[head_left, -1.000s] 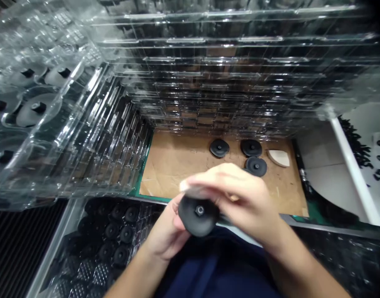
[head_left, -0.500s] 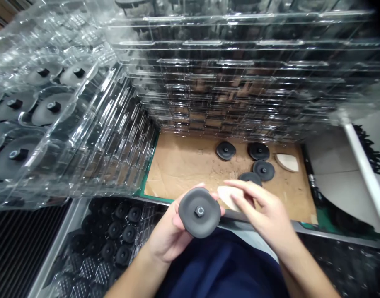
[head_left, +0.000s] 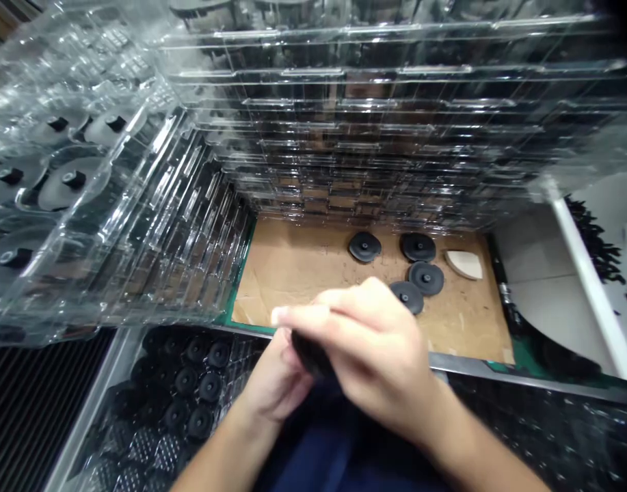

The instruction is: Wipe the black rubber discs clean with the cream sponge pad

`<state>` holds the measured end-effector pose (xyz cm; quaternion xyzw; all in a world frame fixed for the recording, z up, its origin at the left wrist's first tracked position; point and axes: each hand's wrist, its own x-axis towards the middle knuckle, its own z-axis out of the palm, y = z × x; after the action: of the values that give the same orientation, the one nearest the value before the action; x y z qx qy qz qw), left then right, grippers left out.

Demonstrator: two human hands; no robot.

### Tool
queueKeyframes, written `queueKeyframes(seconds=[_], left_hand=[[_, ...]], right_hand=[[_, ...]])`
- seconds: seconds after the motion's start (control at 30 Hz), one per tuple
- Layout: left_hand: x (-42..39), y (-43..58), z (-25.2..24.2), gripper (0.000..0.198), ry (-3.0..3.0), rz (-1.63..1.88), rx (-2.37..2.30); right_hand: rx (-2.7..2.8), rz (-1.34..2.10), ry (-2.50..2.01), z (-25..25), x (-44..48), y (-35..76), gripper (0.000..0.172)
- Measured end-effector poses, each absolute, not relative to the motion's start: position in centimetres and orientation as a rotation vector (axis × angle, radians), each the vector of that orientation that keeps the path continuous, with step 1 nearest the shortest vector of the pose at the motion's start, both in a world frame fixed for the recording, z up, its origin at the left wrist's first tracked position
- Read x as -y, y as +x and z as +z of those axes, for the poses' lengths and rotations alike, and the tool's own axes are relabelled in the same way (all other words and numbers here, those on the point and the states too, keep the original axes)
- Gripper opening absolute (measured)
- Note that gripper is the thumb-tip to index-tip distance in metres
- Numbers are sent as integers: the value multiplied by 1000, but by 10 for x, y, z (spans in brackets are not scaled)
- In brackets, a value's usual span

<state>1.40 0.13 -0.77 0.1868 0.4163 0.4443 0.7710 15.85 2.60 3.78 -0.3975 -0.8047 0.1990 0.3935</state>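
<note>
My left hand (head_left: 275,383) holds a black round rubber disc (head_left: 308,355) close to my body; only its edge shows. My right hand (head_left: 367,348) lies over the disc with fingers pressed together, covering its face. Whether the pale wedge-shaped piece is still under those fingers cannot be seen. Beyond the hands, several more black discs (head_left: 364,246) with centre nuts lie on a brown cardboard sheet (head_left: 292,266), and a white wedge-shaped piece (head_left: 463,264) lies at their right.
Stacks of clear plastic blister trays (head_left: 375,130) wall the back. More trays holding discs (head_left: 72,181) lean at the left. A tray of small black parts (head_left: 190,383) sits at lower left. A white rail (head_left: 584,273) runs at the right.
My right hand, which held a pale wedge beside the disc half a second ago, has moved left over the disc and now covers it. The disc's face is hidden.
</note>
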Motion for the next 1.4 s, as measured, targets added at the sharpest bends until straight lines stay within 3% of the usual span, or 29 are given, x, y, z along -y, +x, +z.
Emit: queueKeyframes(seconds=[0.17,0.4,0.57,0.7,0.83,1.0,1.17,1.3,1.4], left_hand=[[-2,4,-21,65,284,1063,-838],[0,1,-28,66,275,1044,-790],[0,7,-18,62,274,1042,-835],[1,9,-13,55,287,1013,-845],[1,9,-13,58,255,1024,-881],[2,11,-12,46,284,978,-841],[2,7,-15,58,279,990,-764],[2,8,-16,59,266,1013,-814],[3,9,-15,57,303,1010,-752]], right_hand=[[1960,641,-1425,5,-25,183,19],[1940,797,-1488,-65,-4,173,23],[1794,766,-1485,-4,-14,172,19],[1849,761,-1134,44,-14,156,23],[2059,1046,-1131,48,-14,144,21],[1917,835,-1116,45,-18,142,25],[2065,1125,-1169,54,-9,164,19],[2090,630,-1355,47,-11,168,21],[2127,452,-1014,36,-23,165,32]])
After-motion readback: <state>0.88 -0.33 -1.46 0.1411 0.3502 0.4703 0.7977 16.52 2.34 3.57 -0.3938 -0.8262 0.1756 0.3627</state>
